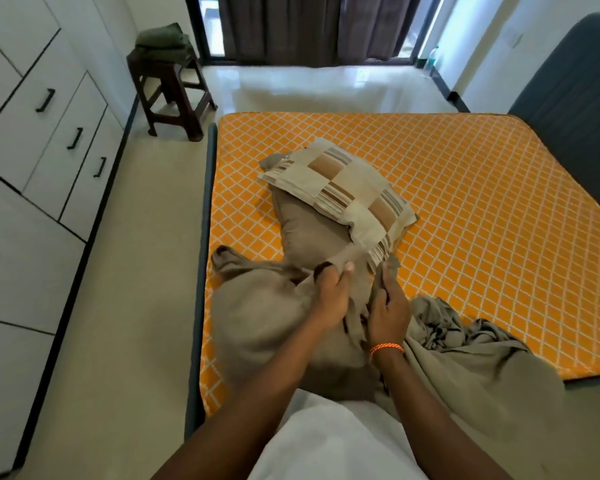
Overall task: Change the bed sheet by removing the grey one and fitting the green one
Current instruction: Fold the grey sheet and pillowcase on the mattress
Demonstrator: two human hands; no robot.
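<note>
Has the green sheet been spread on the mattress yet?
No: the green sheet lies folded on the stool by the window, and the orange mattress is bare apart from pillows and the bunched grey sheet.

- I have one view only, from the head camera, wide-angle, looking forward and steeply down.
- It sits close above the hands (357, 299) and faces across the bed (465, 188) toward the curtained window (312, 26).

Bare orange mattress (465, 209): patchwork pillow (340, 188) stacked on a plain pillow (309, 230), bunched grey sheet (465, 358) at near edge. Folded green sheet (161, 39) sits on stool (174, 88).
</note>
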